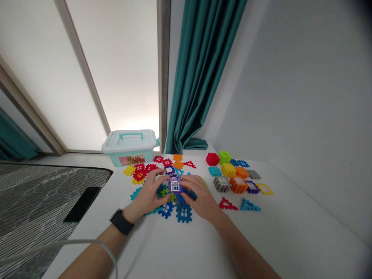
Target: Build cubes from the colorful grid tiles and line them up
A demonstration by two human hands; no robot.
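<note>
Purple plastic framing a white window marks the block [175,186] between the two hands, above the middle of the loose coloured pieces [184,212]; the left hand [151,193] comes in from its side with thumb and index finger bent into an open curve, tips at the block's left side; the right hand [200,195] mirrors it, fingers slanting to the right side, thumb lower; together they pinch the block; both forearms angle inward, the left wearing a black watch [122,221] and crossed by a pale cable [66,242].

White tabletop [171,252] lies between the forearms up to the pieces; its left edge slants beyond the left arm, and a lidded box [132,149] stands near the far left corner; on the right, a red triangle [228,204] sits just beside the right wrist, with the orange cube [238,185] and grey cube [221,184] behind it.
</note>
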